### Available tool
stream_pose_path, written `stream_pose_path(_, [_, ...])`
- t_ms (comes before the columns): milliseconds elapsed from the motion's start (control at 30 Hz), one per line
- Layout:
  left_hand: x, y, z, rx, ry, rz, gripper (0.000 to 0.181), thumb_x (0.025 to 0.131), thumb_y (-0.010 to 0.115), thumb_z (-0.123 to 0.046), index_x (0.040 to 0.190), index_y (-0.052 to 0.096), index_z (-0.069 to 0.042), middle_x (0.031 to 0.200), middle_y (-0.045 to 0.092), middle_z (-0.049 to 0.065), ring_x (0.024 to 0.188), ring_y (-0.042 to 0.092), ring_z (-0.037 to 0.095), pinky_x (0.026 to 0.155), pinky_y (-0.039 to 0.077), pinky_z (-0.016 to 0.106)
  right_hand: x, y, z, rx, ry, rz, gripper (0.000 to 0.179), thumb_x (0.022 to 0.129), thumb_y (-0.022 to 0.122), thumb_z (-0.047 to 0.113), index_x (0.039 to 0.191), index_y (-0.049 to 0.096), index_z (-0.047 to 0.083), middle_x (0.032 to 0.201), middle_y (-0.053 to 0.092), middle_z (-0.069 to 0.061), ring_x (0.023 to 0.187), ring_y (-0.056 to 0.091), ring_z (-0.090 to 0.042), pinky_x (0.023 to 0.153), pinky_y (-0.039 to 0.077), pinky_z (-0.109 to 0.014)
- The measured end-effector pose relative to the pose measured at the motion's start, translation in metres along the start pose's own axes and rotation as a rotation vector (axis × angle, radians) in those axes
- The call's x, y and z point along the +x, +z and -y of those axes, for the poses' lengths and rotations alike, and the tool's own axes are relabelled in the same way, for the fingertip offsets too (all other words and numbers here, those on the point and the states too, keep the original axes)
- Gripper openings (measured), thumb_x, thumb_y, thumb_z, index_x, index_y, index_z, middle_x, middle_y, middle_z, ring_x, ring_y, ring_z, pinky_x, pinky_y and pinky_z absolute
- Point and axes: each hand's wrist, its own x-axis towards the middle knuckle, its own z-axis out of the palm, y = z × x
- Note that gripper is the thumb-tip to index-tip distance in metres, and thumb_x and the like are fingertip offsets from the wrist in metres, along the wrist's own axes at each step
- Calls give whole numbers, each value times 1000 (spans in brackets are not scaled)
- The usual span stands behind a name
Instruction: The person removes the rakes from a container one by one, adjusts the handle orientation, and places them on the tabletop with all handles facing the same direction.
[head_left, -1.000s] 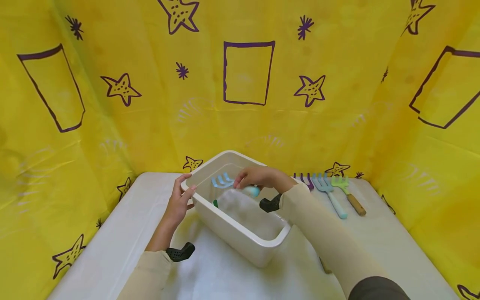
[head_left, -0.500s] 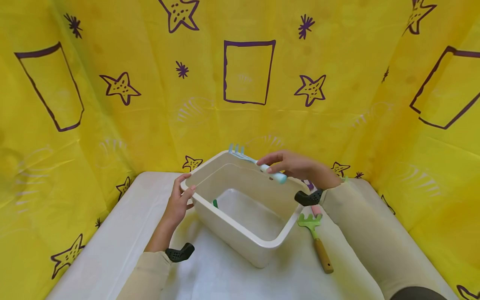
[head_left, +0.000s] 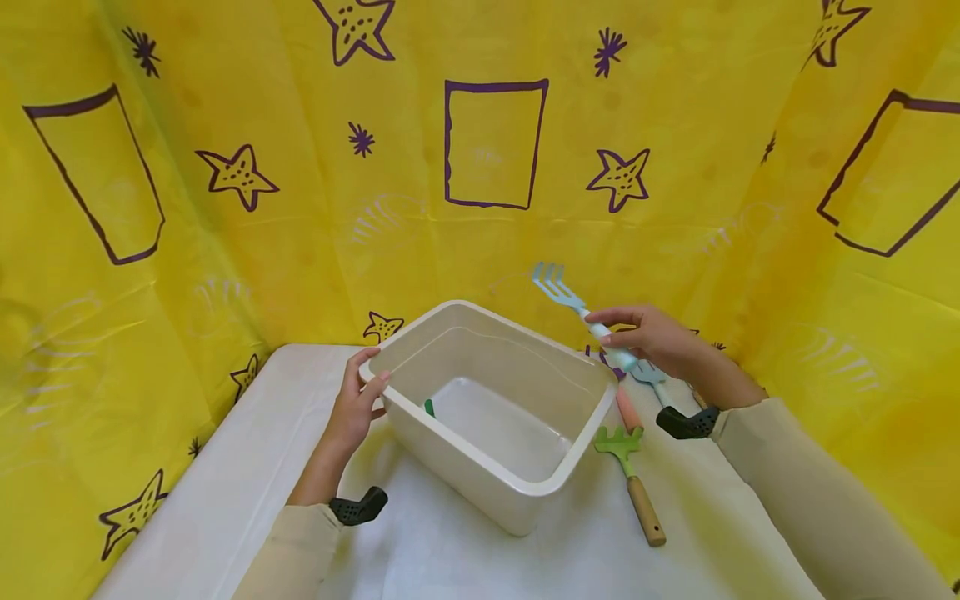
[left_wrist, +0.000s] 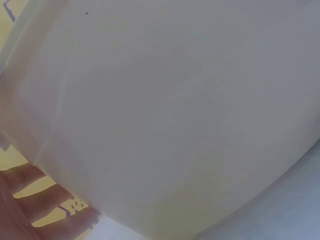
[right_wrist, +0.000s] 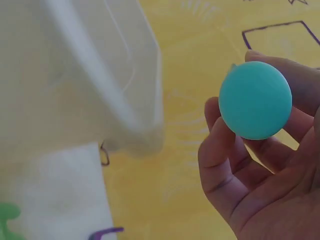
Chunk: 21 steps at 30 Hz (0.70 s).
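Observation:
My left hand grips the left rim of a cream plastic bin, thumb over the edge and fingers outside. In the left wrist view the bin's wall fills most of the picture, with fingers at its edge. Beyond the bin's right end, my right hand holds a light blue hand rake by its handle, prongs up and to the left. The handle's round turquoise end faces the right wrist camera. Inside the bin, a small green piece shows near the left wall.
On the white table, right of the bin, lies a green hand rake with a wooden handle. Behind it are a pink handle and a light blue fork, partly hidden by my right hand. A yellow patterned curtain surrounds the table.
My right hand has lifted the light blue rake out of the bin and carried it right, past the rim. My left hand stays on the bin.

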Motion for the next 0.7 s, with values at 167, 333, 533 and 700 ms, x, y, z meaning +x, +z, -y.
stream_pose_path(167, [0, 1, -2, -9, 3, 5, 51, 102, 47, -30, 147, 25, -22, 139, 36, 19, 118, 47, 42, 90, 44, 63, -21, -12, -25, -33, 24, -92, 48, 95, 63, 12, 137, 49, -5, 141, 42, -25, 105, 52, -28, 79, 53, -24])
stream_pose_path(333, [0, 1, -2, -4, 7, 3, 51, 102, 47, -31, 147, 25, -22, 141, 35, 18, 119, 46, 42, 90, 44, 64, -45, -25, -55, -88, 25, -162, 51, 94, 65, 16, 137, 48, -6, 142, 38, -28, 104, 53, -28, 78, 54, -26])
stream_pose_path(533, [1, 3, 0, -1, 0, 0, 51, 101, 48, -32, 147, 26, -24, 141, 36, 17, 119, 47, 42, 91, 44, 63, -82, -40, -89, -162, 24, -219, 47, 94, 64, 15, 135, 51, -5, 146, 31, -30, 111, 54, -41, 76, 55, -28])
stream_pose_path(700, [1, 2, 0, 7, -1, 1, 53, 101, 48, -33, 148, 24, -23, 142, 34, 18, 119, 46, 42, 90, 44, 64, -106, -48, -118, -206, 87, -253, 46, 94, 65, 19, 133, 55, -2, 142, 34, -32, 106, 56, -40, 72, 56, -32])
